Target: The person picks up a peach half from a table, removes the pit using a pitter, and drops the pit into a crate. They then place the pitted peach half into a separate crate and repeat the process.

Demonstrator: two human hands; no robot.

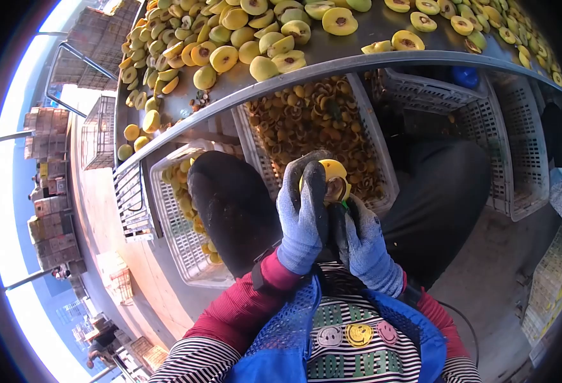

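Note:
My left hand (pixel 303 214), in a grey and black work glove, is closed around a yellow halved fruit (pixel 334 172) whose cut face shows a brown pit hollow. My right hand (pixel 365 239), gloved the same way, is pressed against the fruit from below and grips a small tool with a green handle (pixel 343 204), mostly hidden by the fingers. Both hands are held close to my chest, above my dark trouser knees.
A metal table (pixel 332 60) ahead carries several halved yellow fruits (pixel 230 38). Under it stand white plastic crates: one with pits and scraps (pixel 313 127), one with fruit pieces (pixel 185 210), and an empty one (pixel 504 127). Stacked crates stand at far left.

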